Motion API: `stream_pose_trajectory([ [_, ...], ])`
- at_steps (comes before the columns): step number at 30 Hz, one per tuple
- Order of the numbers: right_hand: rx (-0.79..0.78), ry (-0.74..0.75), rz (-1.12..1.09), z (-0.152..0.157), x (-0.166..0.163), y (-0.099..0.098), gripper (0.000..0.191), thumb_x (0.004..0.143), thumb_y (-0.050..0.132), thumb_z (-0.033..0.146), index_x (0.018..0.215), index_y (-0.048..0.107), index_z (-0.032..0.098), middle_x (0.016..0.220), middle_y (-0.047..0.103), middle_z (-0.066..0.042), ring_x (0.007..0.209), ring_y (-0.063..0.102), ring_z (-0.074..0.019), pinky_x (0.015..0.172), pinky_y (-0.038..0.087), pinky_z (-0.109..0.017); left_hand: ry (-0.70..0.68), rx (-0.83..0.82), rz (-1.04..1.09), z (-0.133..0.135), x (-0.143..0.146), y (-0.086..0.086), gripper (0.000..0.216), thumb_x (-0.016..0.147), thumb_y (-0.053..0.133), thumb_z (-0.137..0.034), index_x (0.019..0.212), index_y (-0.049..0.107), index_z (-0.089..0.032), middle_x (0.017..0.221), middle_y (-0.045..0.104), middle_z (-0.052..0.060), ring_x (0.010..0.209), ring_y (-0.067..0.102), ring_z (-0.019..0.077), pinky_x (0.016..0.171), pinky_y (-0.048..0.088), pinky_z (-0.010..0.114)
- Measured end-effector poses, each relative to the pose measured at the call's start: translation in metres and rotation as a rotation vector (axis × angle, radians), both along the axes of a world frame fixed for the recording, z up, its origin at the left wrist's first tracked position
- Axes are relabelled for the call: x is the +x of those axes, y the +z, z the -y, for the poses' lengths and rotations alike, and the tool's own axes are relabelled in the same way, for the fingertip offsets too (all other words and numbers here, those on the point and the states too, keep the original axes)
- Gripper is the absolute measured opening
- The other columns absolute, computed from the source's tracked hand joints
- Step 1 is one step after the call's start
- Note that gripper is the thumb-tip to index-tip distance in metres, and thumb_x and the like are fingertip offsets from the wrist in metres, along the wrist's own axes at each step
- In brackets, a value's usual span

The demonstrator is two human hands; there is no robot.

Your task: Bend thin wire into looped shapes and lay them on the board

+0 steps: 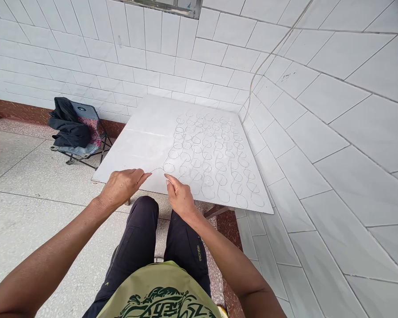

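A white board [142, 145] lies flat in front of me, its right half covered with several rows of thin wire loops [212, 154]. My left hand [122, 185] is closed in a pinch on the end of a thin wire [157, 169] at the board's near edge. My right hand [179, 194] pinches the same wire a little to the right, beside the nearest loop. The short stretch of wire arcs between my two hands.
A folding chair [82, 137] with dark clothing piled on it stands at the left on the speckled floor. White tiled walls close in behind and on the right. A thin cable [268, 57] runs up the corner. My dark-trousered legs are under the board's near edge.
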State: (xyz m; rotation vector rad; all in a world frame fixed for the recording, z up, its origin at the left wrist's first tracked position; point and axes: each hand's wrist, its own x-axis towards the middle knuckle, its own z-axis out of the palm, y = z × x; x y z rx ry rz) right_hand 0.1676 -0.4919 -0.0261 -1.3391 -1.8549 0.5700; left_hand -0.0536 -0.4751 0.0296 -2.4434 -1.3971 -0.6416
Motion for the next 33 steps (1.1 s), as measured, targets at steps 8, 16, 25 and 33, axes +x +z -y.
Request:
stream_pose_trajectory([
  [8, -0.015, 0.052, -0.01, 0.005, 0.003, -0.002, 0.048, 0.105, 0.039, 0.031, 0.14, 0.065, 0.011, 0.058, 0.059, -0.001, 0.053, 0.048, -0.0149, 0.059, 0.041, -0.027, -0.133, -0.001, -0.079, -0.014, -0.012, -0.002, 0.053, 0.111, 0.03, -0.044, 0.079, 0.062, -0.017, 0.054, 0.052, 0.001, 0.046, 0.045, 0.0144, 0.048, 0.021, 0.031],
  [16, -0.036, 0.022, -0.066, 0.004, 0.005, -0.004, 0.047, 0.104, 0.039, 0.031, 0.138, 0.067, 0.012, 0.069, 0.066, -0.002, 0.059, 0.054, -0.0143, 0.065, 0.044, -0.027, -0.238, -0.092, -0.1, -0.018, -0.022, 0.007, 0.054, 0.107, 0.039, -0.056, 0.072, 0.058, -0.019, 0.055, 0.048, 0.0, 0.05, 0.047, 0.0154, 0.05, 0.028, 0.029],
  [25, -0.075, 0.038, -0.068, 0.004, 0.0, -0.002, 0.048, 0.105, 0.039, 0.032, 0.138, 0.067, 0.012, 0.072, 0.07, -0.005, 0.062, 0.059, -0.0159, 0.068, 0.047, -0.028, -0.347, -0.238, 0.017, -0.019, -0.03, 0.007, 0.055, 0.105, 0.04, -0.058, 0.069, 0.057, -0.021, 0.056, 0.049, 0.001, 0.054, 0.053, 0.0153, 0.056, 0.039, 0.029],
  [33, -0.073, 0.022, -0.043, 0.002, -0.005, 0.002, 0.047, 0.105, 0.039, 0.03, 0.138, 0.067, 0.011, 0.084, 0.077, -0.009, 0.07, 0.067, -0.0194, 0.078, 0.052, -0.032, -0.167, -0.235, 0.077, -0.009, -0.029, 0.01, 0.07, 0.093, 0.055, -0.072, 0.136, 0.057, -0.016, 0.113, 0.074, 0.014, 0.094, 0.072, 0.0256, 0.077, 0.053, 0.034],
])
